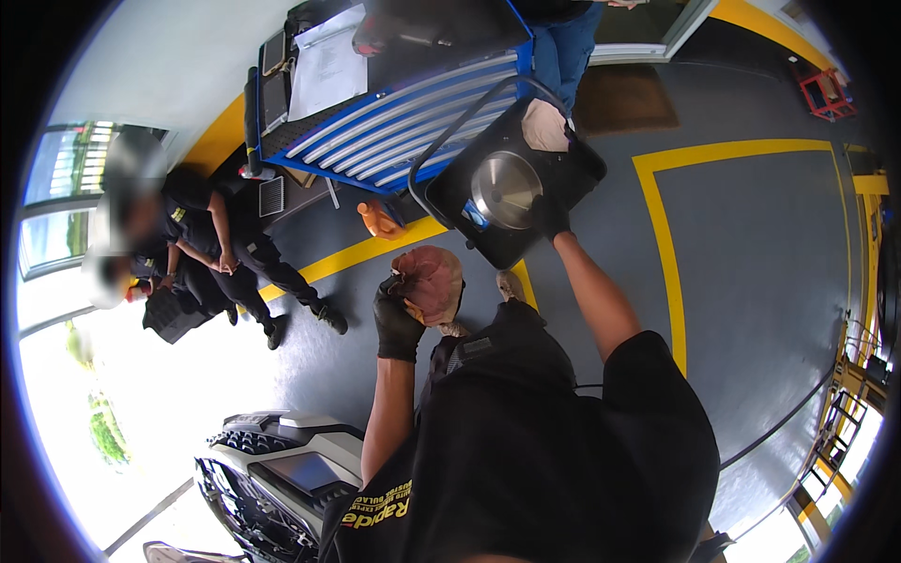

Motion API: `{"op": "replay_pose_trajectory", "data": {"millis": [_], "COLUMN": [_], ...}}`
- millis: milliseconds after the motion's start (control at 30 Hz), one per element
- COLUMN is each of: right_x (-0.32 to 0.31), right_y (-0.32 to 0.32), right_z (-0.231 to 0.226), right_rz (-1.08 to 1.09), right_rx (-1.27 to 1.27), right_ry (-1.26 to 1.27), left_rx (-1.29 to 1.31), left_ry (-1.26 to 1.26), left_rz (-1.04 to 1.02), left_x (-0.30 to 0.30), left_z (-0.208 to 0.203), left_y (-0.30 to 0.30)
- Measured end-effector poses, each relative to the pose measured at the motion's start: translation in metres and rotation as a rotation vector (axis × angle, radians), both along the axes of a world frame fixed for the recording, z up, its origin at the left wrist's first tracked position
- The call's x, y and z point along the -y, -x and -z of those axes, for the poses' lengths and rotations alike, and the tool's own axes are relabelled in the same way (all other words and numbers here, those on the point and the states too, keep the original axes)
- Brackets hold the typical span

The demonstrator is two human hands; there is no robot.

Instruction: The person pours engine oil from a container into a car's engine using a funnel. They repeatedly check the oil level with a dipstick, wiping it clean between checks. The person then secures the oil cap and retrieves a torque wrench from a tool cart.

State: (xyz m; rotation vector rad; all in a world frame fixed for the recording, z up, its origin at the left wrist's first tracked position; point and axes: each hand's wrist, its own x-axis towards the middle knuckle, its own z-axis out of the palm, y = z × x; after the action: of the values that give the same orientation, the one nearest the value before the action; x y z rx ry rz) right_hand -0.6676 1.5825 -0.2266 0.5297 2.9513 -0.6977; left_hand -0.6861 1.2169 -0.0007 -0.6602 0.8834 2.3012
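Note:
My left hand [398, 324], in a black glove, is closed around a bunched pinkish-red rag [432, 281] held out in front of my body. On the right, my right hand [551, 216], also in a black glove, grips the right edge of a round steel dish [505, 183] with a raised centre. That dish is over the black top of a cart [460, 183] with a tubular handle. Its fingers blend into the dark surface and are only partly visible. A pale crumpled cloth [545, 127] and a small blue packet [475, 215] lie near the dish.
A blue tool cabinet [404, 127] bearing papers [328, 61] stands beyond the cart. An orange jug [380, 220] is on the floor by a yellow line. Two people [216, 225] are at the left, another person [563, 52] behind the cart. A motorcycle [282, 479] stands at the lower left.

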Motion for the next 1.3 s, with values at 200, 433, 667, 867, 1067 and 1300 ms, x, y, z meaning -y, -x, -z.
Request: {"op": "replay_pose_trajectory", "data": {"millis": [200, 433, 667, 867, 1067, 1300], "right_x": [-0.001, -0.001, 0.039, 0.098, 0.163, 0.290], "right_y": [0.001, -0.017, -0.033, 0.038, 0.072, 0.114], "right_z": [-0.046, -0.114, -0.186, -0.298, -0.499, -0.562], "right_rz": [0.280, 0.046, -0.051, -0.213, -0.410, -0.763], "right_rx": [0.009, -0.182, -0.407, -0.864, -1.524, -1.783], "right_ry": [0.211, 0.128, 0.183, 0.301, 0.174, 0.128], "left_rx": [-0.313, -0.075, -0.773, -0.943, -1.709, -1.773], "left_ry": [0.291, -0.068, 1.031, 0.845, 0.479, 0.367], "left_rz": [0.167, 0.257, 0.547, -0.021, -0.833, -0.979], "left_x": [-0.002, -0.090, -0.069, 0.048, 0.158, 0.232], "left_z": [0.049, 0.136, 0.118, -0.193, -0.319, -0.329], "left_y": [0.009, 0.047, 0.059, 0.056, -0.004, 0.037]}}
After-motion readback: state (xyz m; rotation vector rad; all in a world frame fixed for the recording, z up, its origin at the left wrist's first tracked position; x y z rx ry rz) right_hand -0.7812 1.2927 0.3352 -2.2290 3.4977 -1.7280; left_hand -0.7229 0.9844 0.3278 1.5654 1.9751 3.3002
